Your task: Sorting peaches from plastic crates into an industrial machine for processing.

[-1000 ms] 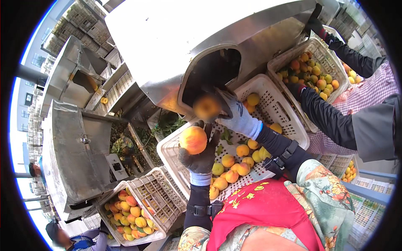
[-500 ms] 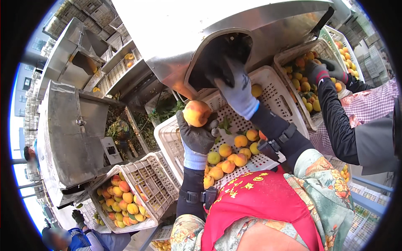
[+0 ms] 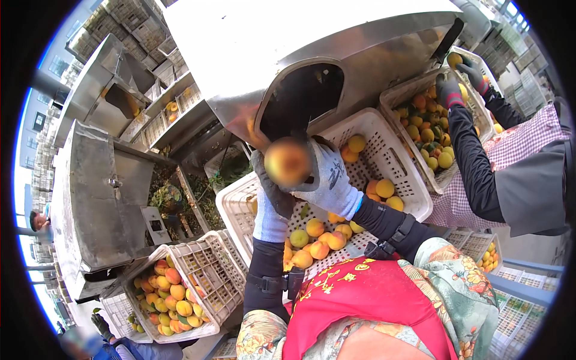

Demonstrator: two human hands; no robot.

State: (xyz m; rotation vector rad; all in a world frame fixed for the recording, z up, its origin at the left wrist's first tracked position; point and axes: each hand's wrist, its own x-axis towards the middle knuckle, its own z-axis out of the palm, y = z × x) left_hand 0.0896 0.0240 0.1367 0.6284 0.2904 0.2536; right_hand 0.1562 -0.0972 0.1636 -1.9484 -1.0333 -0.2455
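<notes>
Background: stacked crates [image 3: 117, 27]. Nearest, shiny metal housing [image 3: 240, 60] with dark rounded opening [image 3: 303, 99]. Below, white perforated crate [image 3: 393, 153] holding loose peaches [image 3: 318, 240]. Gloved left hand [image 3: 271, 193] cupped around blurred peach [image 3: 287, 162], raised above crate, near opening. Gloved right hand [image 3: 333, 180] against same peach; cannot tell whether fingers grip.

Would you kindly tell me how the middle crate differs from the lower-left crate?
The middle crate holds scattered fruit with bare plastic showing between; the lower-left crate is heaped with fruit. The middle crate's visible walls have small holes; the lower-left crate's side is an open grid. Both are pale and hold yellow-orange fruit.
</notes>
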